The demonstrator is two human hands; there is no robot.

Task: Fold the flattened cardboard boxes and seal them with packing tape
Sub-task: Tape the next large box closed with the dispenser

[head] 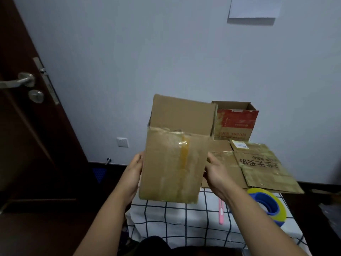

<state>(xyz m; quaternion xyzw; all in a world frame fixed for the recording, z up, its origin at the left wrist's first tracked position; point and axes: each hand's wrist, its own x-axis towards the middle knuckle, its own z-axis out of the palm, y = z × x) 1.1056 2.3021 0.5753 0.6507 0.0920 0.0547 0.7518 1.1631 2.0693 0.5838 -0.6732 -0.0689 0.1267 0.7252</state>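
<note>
Both hands lift a cardboard box [173, 159] above the counter [184, 218].
Left hand [133, 172] and right hand [216, 172] clasp opposite sides, fingers curled behind it.

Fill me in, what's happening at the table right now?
A person holds a brown box up over the checked table, left hand and right hand gripping its sides. Old tape runs down its near face and a flap stands open at the far end. Flattened cardboard, a red box, a tape roll and a pink cutter wait on the table.
</note>
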